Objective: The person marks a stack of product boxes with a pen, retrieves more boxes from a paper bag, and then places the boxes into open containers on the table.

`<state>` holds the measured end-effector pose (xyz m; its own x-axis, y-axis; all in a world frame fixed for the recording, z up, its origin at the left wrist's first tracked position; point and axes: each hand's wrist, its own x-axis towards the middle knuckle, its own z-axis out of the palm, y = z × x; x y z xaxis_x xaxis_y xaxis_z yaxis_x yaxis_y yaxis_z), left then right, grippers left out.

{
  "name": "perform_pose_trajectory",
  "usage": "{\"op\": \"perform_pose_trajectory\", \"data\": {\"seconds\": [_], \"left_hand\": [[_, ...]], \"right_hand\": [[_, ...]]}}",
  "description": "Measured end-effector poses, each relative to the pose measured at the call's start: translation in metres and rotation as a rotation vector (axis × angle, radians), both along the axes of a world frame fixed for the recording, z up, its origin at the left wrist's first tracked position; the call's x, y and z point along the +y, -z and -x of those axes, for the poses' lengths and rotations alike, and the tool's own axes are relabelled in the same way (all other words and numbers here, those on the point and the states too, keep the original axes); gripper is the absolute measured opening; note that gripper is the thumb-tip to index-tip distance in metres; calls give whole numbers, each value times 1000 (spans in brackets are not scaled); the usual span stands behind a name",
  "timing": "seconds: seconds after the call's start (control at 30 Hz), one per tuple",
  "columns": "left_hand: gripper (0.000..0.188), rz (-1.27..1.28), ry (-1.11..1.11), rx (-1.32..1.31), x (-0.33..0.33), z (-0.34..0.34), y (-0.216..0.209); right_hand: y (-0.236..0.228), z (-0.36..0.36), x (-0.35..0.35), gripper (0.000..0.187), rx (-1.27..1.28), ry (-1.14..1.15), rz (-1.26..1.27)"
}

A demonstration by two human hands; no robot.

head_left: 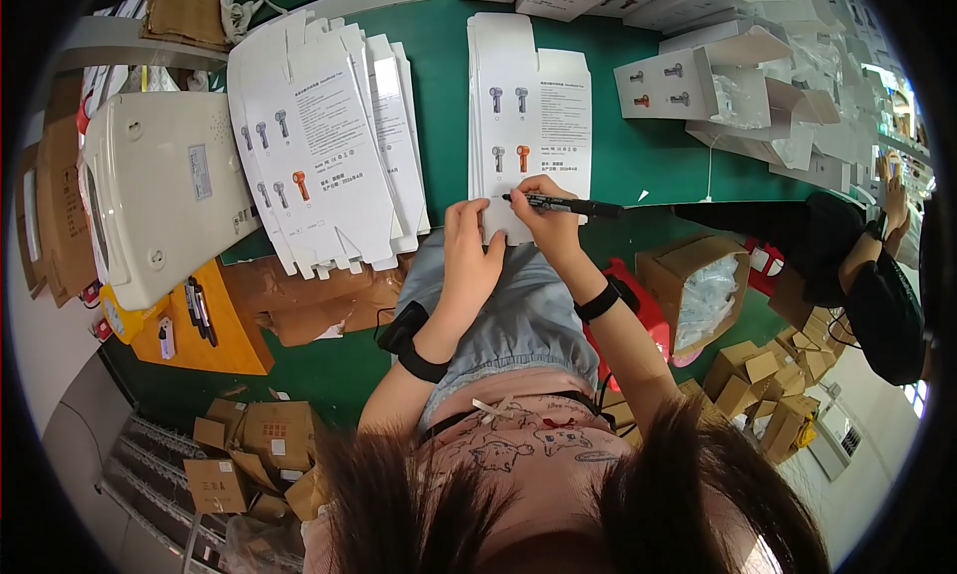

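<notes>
On the green table in front of me lies a stack of flat, unfolded white boxes [564, 105], printed with small pictures of grey and orange handheld devices. My right hand [543, 215] is closed round a black marker pen [583, 207], its tip at the lower part of the top box. Thumb and fingers apart, my left hand [469, 250] rests at the lower left edge of that stack, close to the pen tip. Left of it a larger, fanned pile of the same flat boxes [329, 125] reaches to the table's near edge.
White boxes [663, 87] with plastic-wrapped contents crowd the right side. A cream machine casing [164, 190] stands far left, above an orange board [224, 320] with pens. An open carton [663, 265] sits below the table; another person's arm [862, 255] shows at right.
</notes>
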<state>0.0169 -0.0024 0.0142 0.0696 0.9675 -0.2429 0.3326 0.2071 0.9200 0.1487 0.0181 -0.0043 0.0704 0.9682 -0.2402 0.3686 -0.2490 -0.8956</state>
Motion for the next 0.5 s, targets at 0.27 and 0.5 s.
{"op": "perform_pose_trajectory", "data": {"seconds": [0.27, 0.5], "left_hand": [[35, 21, -38, -11, -3, 1, 12], [30, 84, -166, -64, 1, -10, -1]], "right_hand": [[8, -2, -4, 10, 544, 331, 61], [5, -18, -3, 16, 745, 307, -110]]}}
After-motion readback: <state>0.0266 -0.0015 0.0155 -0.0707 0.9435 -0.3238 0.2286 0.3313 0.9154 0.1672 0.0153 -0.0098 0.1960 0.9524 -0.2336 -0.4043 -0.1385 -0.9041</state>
